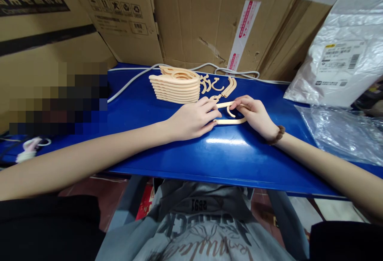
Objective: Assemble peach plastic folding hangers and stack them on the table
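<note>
A cream plastic clothes hanger [229,122] with a long oval frame lies on the blue table, between my hands. My left hand [194,119] covers its left end, the fingers curled over the frame. At the upper right of the frame, my right hand [254,113] has thumb and fingers pinched together. A small curved hook [230,112] shows inside the oval, just below those fingertips; its upper end is hidden by them. Behind my left hand stands a neat stack of similar cream hangers [175,87].
Loose hooks [217,84] and curved strips [229,87] lie beyond my hands. A white cable [131,82] runs along the back, before cardboard boxes [191,26]. On the right are a white parcel bag [335,53] and clear plastic wrap [344,133]. The blue table's [179,161] front edge is near my body.
</note>
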Demonstrator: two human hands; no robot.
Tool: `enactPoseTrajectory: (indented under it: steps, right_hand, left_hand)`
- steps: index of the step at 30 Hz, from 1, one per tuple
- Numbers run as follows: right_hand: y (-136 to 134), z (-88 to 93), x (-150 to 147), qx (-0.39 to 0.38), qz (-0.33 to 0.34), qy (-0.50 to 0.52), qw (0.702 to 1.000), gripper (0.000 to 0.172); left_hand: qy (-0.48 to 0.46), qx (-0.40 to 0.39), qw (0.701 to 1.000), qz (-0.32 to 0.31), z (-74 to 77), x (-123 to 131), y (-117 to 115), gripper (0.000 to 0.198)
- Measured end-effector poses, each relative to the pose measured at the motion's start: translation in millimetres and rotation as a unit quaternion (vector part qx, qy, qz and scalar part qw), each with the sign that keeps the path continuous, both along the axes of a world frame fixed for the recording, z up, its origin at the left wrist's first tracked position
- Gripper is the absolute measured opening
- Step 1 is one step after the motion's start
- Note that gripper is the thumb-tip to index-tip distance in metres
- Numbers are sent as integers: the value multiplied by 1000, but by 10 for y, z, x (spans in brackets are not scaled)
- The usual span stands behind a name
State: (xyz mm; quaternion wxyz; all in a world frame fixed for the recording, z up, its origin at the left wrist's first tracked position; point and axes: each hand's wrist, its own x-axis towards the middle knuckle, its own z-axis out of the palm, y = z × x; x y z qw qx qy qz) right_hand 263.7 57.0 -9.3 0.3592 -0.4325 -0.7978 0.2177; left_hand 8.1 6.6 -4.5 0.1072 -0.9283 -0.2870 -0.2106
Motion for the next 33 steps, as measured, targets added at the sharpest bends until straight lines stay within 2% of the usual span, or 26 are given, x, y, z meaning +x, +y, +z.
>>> enactPoseTrajectory:
  steps: [4,9,14,18,26,33]
  right_hand:
    - [15,-2,21,-5,-27,-15,1000,24]
    - [34,-10,47,-14,-61,-27,998,24]
    - [56,-42,68,-23,-80,-15,996,26]
    - [101,-86,96,-25,-94,-9,995,24]
    - [154,-194,89,14,-113,-4,993,19]
    - [115,-130,60,9,-104,10,995,18]
  left_hand:
    - [-16,-40,999,-6,-38,1,38,37]
    - [0,-106,993,48,-77,-4,41,49]
    - [12,-150,985,82,-27,-4,3,59]
    - [38,-139,985,92,12,0,-18,62]
    - [101,-77,987,102,62,-30,-35,51]
    - [140,-32,982,122,133,-15,-77,42]
